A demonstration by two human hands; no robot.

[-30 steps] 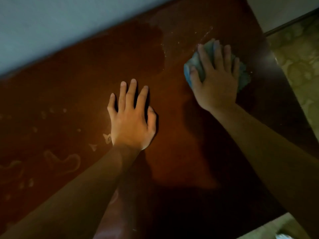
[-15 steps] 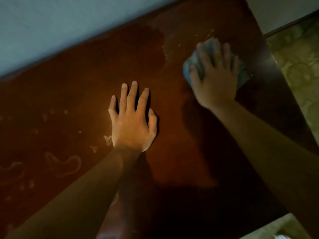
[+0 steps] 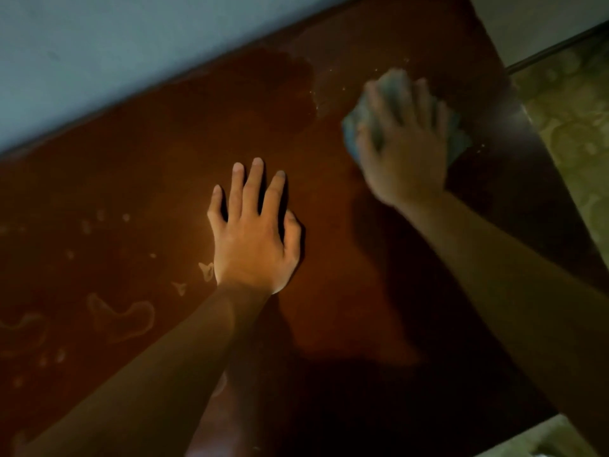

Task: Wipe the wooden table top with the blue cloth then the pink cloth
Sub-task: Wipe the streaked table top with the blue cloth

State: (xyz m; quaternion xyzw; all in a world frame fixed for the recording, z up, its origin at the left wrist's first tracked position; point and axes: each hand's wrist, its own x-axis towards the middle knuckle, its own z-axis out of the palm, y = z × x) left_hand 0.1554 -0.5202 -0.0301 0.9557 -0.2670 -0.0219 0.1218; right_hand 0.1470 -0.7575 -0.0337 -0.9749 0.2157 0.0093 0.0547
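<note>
1. The blue cloth (image 3: pixel 359 123) lies bunched under the right hand (image 3: pixel 403 150), near the table's far right corner. Its long axis is hard to judge, since the hand covers most of it and both are blurred; the visible bulk seems to run from the table's far edge toward its right edge.
2. The wooden table top (image 3: pixel 164 179) is dark reddish-brown, smooth and faintly glossy, with a straight far edge against a pale wall (image 3: pixel 115 54).
3. Pale dried marks (image 3: pixel 122 319), ring-like and blotchy, are scattered over the left part of the table. A darker, wet-looking patch (image 3: pixel 280 90) sits near the far edge, left of the cloth.
4. The cloth looks soft and crumpled, with no clear outline. It shows past the right hand's thumb side, beyond its fingertips and on its little-finger side.
5. The right hand's fingers lie slightly spread over the cloth, pressing it flat against the wood rather than pinching it.
6. The left hand (image 3: pixel 253 235) rests palm down near the table's middle, fingers extended and a little apart, touching bare wood and holding nothing.
7. Patterned flooring (image 3: pixel 573 133) lies beyond the table's right edge.
</note>
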